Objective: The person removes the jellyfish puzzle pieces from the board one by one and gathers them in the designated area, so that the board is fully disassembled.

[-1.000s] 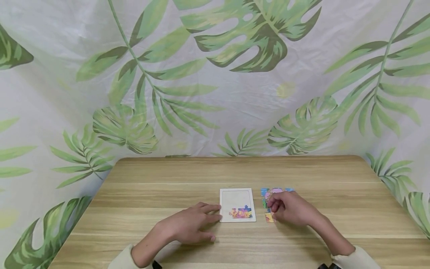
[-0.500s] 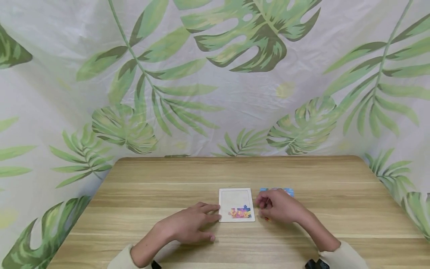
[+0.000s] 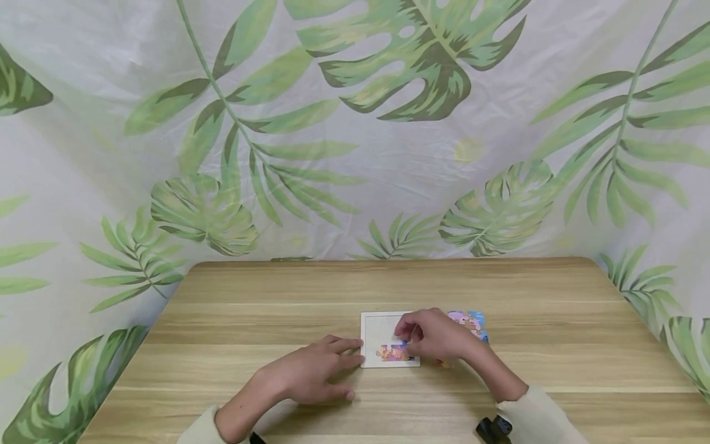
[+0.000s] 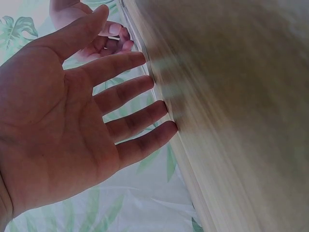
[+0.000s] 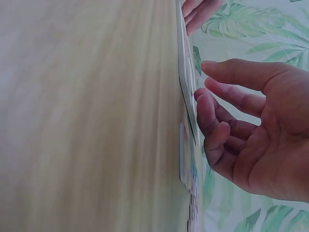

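Note:
A white puzzle board (image 3: 379, 327) lies on the table, with several joined pink, yellow and blue puzzle pieces (image 3: 392, 353) at its lower right. My left hand (image 3: 316, 370) rests flat beside it, fingertips at the board's left edge; the left wrist view shows the palm (image 4: 58, 116) and spread fingers. Over the board's right side hovers my right hand (image 3: 438, 336), thumb and index finger brought near each other close above the joined pieces. In the right wrist view its other fingers (image 5: 217, 140) curl inward. I cannot tell whether a small piece is between its fingertips.
Right of the board lies a group of colourful puzzle pieces (image 3: 468, 320), partly hidden behind my right hand and wrist. The wooden table (image 3: 266, 290) reaches back to a leaf-patterned cloth (image 3: 327, 185) hanging behind it.
My right hand has moved left from the loose pieces to over the right part of the board, uncovering the upper pieces. My left hand has stayed at the board's left edge.

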A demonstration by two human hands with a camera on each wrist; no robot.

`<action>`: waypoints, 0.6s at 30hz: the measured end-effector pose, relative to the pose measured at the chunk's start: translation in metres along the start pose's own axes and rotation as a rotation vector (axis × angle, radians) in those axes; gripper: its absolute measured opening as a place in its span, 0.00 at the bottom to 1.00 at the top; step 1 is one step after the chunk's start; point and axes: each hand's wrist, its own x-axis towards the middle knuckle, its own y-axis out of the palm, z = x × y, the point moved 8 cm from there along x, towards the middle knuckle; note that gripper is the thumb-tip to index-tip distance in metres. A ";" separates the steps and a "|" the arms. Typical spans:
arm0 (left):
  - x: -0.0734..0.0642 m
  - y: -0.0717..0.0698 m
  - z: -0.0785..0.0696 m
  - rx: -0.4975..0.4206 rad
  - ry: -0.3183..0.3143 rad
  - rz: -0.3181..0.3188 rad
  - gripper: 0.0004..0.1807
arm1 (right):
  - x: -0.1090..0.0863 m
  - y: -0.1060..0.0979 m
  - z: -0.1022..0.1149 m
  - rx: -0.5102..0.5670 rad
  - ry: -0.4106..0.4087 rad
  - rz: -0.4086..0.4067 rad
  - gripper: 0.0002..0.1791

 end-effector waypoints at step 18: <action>-0.001 0.000 -0.001 -0.005 0.006 -0.005 0.34 | 0.015 0.016 0.013 0.020 0.056 0.039 0.13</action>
